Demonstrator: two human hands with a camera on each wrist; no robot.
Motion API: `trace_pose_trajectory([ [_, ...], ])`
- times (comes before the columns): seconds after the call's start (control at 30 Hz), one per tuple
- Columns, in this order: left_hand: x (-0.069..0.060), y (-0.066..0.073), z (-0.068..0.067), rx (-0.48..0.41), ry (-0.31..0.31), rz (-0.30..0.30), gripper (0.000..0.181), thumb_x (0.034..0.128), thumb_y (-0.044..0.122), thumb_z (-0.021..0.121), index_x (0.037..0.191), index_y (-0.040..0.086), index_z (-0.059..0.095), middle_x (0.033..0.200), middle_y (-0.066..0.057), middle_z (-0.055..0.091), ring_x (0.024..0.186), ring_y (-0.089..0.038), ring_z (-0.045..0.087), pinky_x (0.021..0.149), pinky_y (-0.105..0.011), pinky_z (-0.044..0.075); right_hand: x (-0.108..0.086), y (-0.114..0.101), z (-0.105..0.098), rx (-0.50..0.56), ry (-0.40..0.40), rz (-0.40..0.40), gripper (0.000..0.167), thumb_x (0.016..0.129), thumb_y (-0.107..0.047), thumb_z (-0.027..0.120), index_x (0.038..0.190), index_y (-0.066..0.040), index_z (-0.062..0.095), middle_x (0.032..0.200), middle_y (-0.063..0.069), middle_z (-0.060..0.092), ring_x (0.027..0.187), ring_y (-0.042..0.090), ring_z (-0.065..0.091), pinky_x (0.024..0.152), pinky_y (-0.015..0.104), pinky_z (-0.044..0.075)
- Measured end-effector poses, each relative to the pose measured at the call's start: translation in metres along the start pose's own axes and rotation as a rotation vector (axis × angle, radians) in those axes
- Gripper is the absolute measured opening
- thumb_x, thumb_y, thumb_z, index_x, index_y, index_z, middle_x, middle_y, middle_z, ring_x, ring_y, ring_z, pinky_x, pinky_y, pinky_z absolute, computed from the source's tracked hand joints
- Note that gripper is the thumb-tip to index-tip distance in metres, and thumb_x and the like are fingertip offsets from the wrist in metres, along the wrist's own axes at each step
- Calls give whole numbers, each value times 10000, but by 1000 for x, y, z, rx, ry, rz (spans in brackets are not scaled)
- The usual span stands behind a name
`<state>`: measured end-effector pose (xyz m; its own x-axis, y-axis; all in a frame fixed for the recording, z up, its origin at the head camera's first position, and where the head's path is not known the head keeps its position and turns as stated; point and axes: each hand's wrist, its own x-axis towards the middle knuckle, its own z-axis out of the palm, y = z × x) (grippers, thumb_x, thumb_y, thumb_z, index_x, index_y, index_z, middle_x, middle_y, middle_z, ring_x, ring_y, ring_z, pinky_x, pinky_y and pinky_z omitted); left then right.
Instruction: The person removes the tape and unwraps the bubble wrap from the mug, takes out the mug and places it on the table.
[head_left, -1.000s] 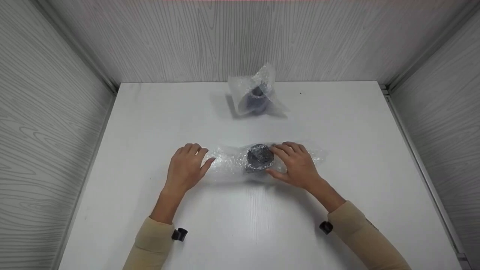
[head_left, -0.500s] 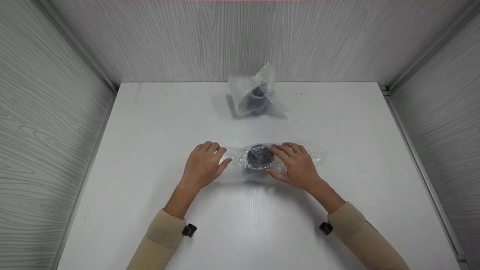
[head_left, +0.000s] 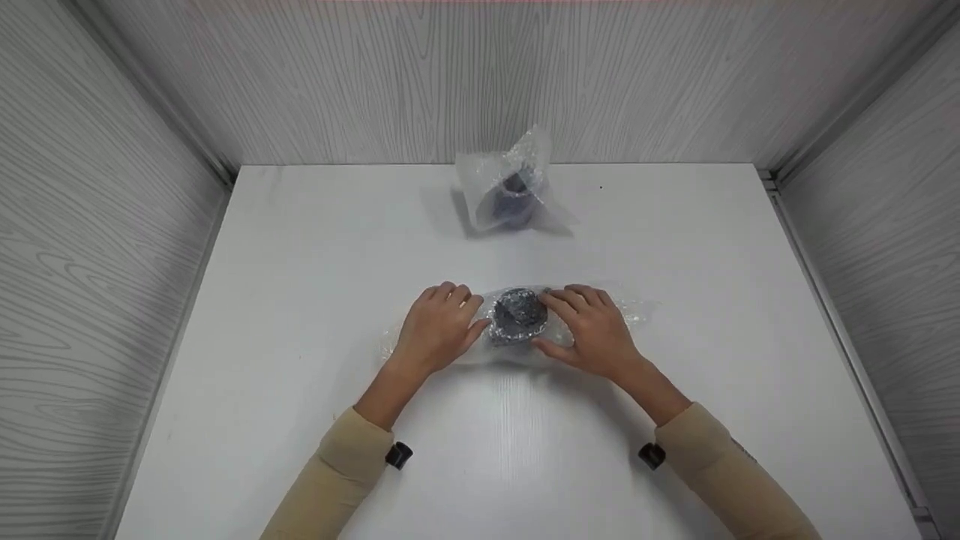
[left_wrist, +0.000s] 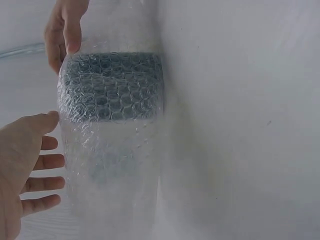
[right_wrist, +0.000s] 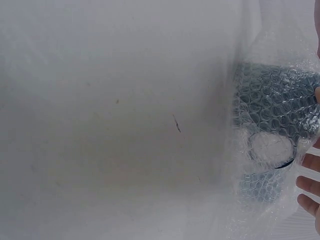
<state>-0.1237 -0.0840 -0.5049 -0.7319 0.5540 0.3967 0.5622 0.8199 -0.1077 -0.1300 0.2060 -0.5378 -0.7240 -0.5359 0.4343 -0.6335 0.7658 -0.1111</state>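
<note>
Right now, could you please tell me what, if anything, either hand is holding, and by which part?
The right hand appears to hold the near bubble-wrapped cup by its upper rim, on that hand's side; the left hand holds nothing.

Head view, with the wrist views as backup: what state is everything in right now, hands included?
Front bubble wrap: around the dark item, ends spread to both sides.
Dark item: covered, sitting between the hands.
Back bundle: wrapped, one corner sticking up.
Left hand: fingers loosely spread, at the wrap.
Right hand: thumb and fingers at the item's right side; grip unclear.
</note>
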Motion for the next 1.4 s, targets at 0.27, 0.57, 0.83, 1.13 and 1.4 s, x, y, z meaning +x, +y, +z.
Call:
trace_pose_trajectory([
  [0.27,8,4,1,0,-12,9,346,1012,433,684,1172,128,719,1092,-58,751,1059,-234,720,946,-372,611,0,2,2,1,12,-10,694,876,-595,775,1387,-138,671,1284,81,739,1196,334,671,1000,536,563],
  [0.57,15,7,4,34,-1,31,310,1000,422,707,1155,154,721,1094,-23,742,1055,-205,713,948,-344,611,-1,1,2,5,18,-15,691,871,-584,784,1384,-136,673,1290,78,737,1195,331,673,1001,529,561],
  [0.83,21,9,6,49,-14,49,281,994,401,719,1140,160,726,1076,-11,740,1031,-197,715,934,-346,614,-1,1,2,-5,6,-7,688,873,-597,774,1379,-142,675,1294,67,736,1202,325,671,1017,521,558],
  [1.13,27,12,6,43,-18,54,231,978,332,750,1137,164,756,1077,-6,749,1019,-200,718,923,-346,621,0,1,1,0,1,-7,687,888,-600,758,1392,-143,667,1312,67,730,1205,328,667,1006,527,561],
  [1.4,29,13,4,46,-23,74,224,961,289,770,1132,145,764,1088,-19,764,998,-203,729,893,-348,631,-1,1,0,-2,-1,-7,708,872,-607,773,1397,-145,665,1305,69,731,1207,326,665,1012,532,560],
])
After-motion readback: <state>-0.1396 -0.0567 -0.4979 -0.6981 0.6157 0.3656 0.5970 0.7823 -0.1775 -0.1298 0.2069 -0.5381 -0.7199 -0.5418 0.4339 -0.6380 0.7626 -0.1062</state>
